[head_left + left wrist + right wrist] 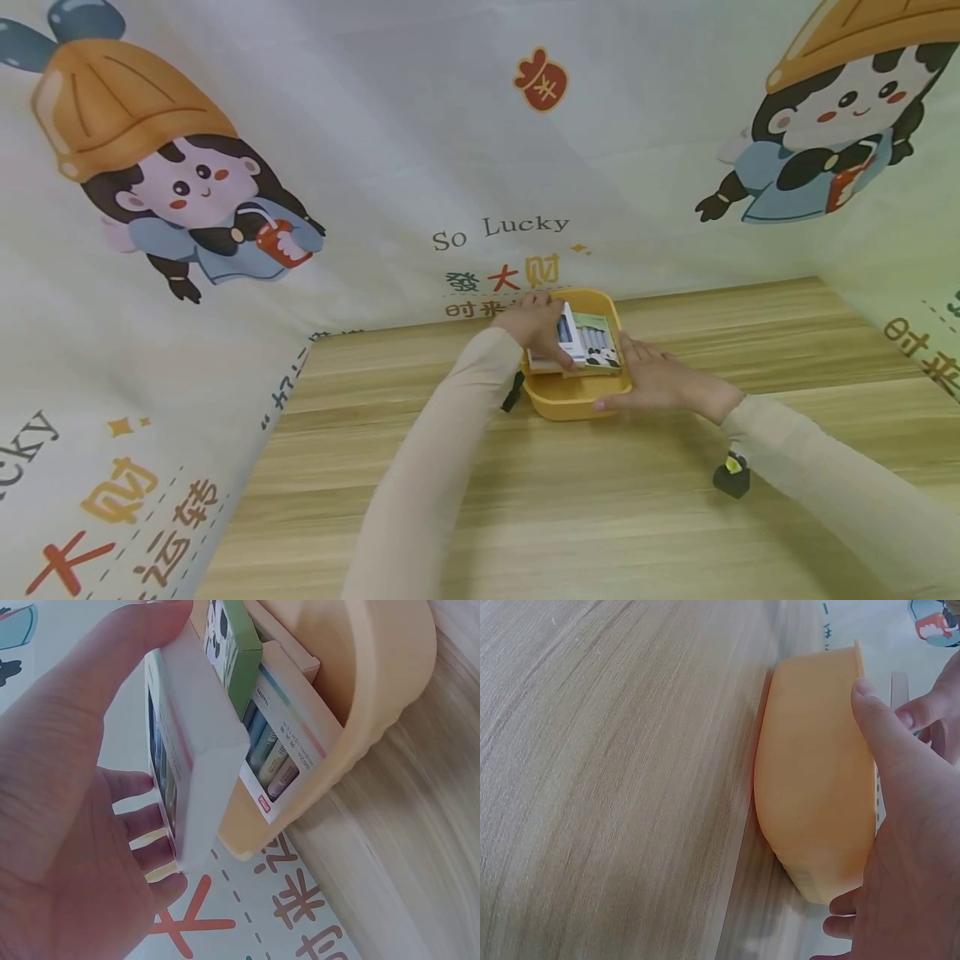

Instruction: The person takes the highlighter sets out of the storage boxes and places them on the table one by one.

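Observation:
A yellow plastic basket (570,408) stands on the table near the back cloth. My left hand (532,321) is over its left part, gripping a white windowed box of coloured sticks (202,742) between thumb and fingers. That box is tilted beside a green panda-print box (600,337) in the basket. Another white windowed box (281,739) lies under the green one in the left wrist view. My right hand (667,379) rests against the basket's right side, fingers extended along the wall. Its thumb lies at the rim in the right wrist view.
A wood-grain table (585,508) extends around the basket. A printed cloth (420,150) with cartoon figures and lettering hangs behind and at both sides, close to the basket's back edge. Black straps or devices hang at both wrists.

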Demonstrator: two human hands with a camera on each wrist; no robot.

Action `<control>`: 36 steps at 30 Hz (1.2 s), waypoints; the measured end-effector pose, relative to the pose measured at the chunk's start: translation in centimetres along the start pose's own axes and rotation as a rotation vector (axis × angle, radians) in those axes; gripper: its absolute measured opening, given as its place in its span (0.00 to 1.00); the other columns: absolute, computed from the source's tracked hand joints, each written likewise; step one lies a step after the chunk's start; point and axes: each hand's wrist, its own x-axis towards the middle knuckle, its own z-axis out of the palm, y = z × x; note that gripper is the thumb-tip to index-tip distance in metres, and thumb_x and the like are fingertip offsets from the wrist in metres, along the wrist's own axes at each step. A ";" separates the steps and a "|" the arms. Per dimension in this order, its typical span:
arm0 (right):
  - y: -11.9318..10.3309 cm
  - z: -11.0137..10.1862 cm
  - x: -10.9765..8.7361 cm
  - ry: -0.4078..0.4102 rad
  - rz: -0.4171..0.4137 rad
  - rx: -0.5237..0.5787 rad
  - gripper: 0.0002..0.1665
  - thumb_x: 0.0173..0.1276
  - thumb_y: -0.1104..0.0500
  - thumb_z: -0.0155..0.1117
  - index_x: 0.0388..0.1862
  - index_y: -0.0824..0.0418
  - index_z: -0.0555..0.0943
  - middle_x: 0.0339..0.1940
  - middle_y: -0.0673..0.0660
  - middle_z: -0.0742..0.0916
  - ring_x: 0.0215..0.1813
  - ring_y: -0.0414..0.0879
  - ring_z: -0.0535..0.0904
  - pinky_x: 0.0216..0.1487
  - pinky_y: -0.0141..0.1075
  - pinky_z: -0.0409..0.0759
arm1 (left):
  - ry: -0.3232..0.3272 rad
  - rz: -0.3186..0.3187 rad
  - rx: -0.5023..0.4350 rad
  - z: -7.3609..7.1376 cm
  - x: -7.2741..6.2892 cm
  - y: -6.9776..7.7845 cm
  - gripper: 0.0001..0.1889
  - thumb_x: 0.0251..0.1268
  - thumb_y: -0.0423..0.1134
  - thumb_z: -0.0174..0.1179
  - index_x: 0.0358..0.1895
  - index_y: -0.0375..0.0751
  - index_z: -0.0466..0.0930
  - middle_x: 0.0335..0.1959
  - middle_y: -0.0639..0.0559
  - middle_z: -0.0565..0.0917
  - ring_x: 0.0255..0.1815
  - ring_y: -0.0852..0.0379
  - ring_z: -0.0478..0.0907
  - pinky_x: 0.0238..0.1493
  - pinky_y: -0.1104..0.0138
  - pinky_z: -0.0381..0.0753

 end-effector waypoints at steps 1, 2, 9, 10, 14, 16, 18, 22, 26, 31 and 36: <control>0.0 0.0 0.0 0.000 0.001 -0.002 0.79 0.55 0.17 0.52 0.78 0.74 0.35 0.81 0.73 0.48 0.80 0.72 0.47 0.75 0.70 0.52 | 0.000 -0.001 0.000 0.0 -0.1 -0.1 0.61 0.45 0.70 0.70 0.79 0.45 0.51 0.78 0.42 0.57 0.80 0.43 0.53 0.81 0.52 0.56; 0.0 0.0 0.0 -0.001 0.002 -0.001 0.79 0.55 0.17 0.52 0.78 0.74 0.35 0.81 0.74 0.48 0.80 0.72 0.47 0.75 0.70 0.52 | -0.002 0.000 -0.005 -0.1 -0.2 -0.1 0.61 0.45 0.69 0.70 0.79 0.45 0.51 0.78 0.42 0.57 0.80 0.43 0.53 0.81 0.51 0.56; 0.0 0.1 0.1 -0.002 0.000 0.008 0.79 0.56 0.17 0.53 0.78 0.75 0.35 0.80 0.75 0.48 0.80 0.72 0.47 0.75 0.71 0.52 | -0.015 0.003 -0.030 -0.1 -0.7 -0.4 0.59 0.45 0.68 0.71 0.79 0.46 0.52 0.79 0.41 0.55 0.81 0.43 0.51 0.79 0.48 0.59; 0.0 0.1 0.1 -0.002 0.000 0.008 0.79 0.56 0.17 0.53 0.78 0.75 0.35 0.80 0.75 0.48 0.80 0.72 0.47 0.75 0.71 0.52 | -0.018 0.004 -0.032 -0.1 -0.8 -0.5 0.59 0.46 0.68 0.71 0.79 0.46 0.52 0.79 0.41 0.54 0.81 0.43 0.50 0.79 0.48 0.59; -0.1 0.1 0.1 -0.005 -0.004 0.011 0.79 0.56 0.18 0.53 0.78 0.75 0.35 0.80 0.75 0.49 0.80 0.72 0.47 0.75 0.71 0.52 | -0.038 0.002 -0.048 0.0 -0.9 -0.9 0.60 0.46 0.67 0.71 0.79 0.47 0.50 0.81 0.42 0.51 0.82 0.44 0.47 0.80 0.47 0.57; -0.1 0.1 0.0 -0.002 -0.007 0.013 0.79 0.56 0.18 0.54 0.78 0.75 0.36 0.80 0.75 0.49 0.80 0.72 0.48 0.75 0.71 0.52 | -0.047 0.000 -0.047 0.0 -1.0 -1.1 0.61 0.45 0.68 0.71 0.79 0.47 0.49 0.80 0.42 0.52 0.82 0.45 0.48 0.79 0.48 0.59; -0.1 0.1 0.0 0.002 -0.009 0.017 0.79 0.56 0.18 0.54 0.78 0.76 0.36 0.80 0.76 0.50 0.79 0.73 0.48 0.75 0.71 0.52 | -0.049 0.002 -0.047 0.0 -1.1 -1.3 0.61 0.44 0.69 0.71 0.79 0.47 0.49 0.79 0.42 0.54 0.81 0.46 0.50 0.79 0.49 0.60; -0.1 0.0 0.0 0.015 -0.015 0.014 0.79 0.56 0.19 0.55 0.77 0.76 0.36 0.79 0.76 0.50 0.79 0.73 0.49 0.74 0.72 0.53 | -0.041 0.008 -0.034 0.1 -1.1 -1.7 0.62 0.42 0.70 0.71 0.79 0.47 0.50 0.77 0.43 0.57 0.80 0.46 0.52 0.79 0.50 0.61; -0.1 0.0 0.0 0.018 -0.019 0.008 0.79 0.56 0.19 0.55 0.77 0.76 0.36 0.79 0.76 0.50 0.79 0.73 0.49 0.74 0.71 0.53 | -0.042 0.007 -0.038 0.2 -1.2 -1.8 0.61 0.42 0.71 0.71 0.78 0.47 0.53 0.76 0.44 0.58 0.79 0.47 0.52 0.78 0.49 0.63; -0.1 0.0 0.0 0.015 -0.015 0.005 0.79 0.56 0.18 0.54 0.78 0.76 0.36 0.79 0.76 0.50 0.79 0.73 0.49 0.74 0.71 0.54 | -0.057 0.012 -0.054 0.4 -1.4 -1.9 0.59 0.44 0.70 0.71 0.78 0.47 0.54 0.75 0.43 0.58 0.78 0.47 0.53 0.77 0.50 0.64; -0.1 0.1 -0.1 0.018 -0.012 0.003 0.79 0.56 0.18 0.54 0.78 0.76 0.36 0.79 0.76 0.50 0.79 0.73 0.49 0.74 0.71 0.54 | -0.043 0.019 -0.060 0.6 -1.7 -2.1 0.59 0.43 0.69 0.72 0.78 0.47 0.54 0.74 0.45 0.60 0.77 0.47 0.56 0.77 0.51 0.64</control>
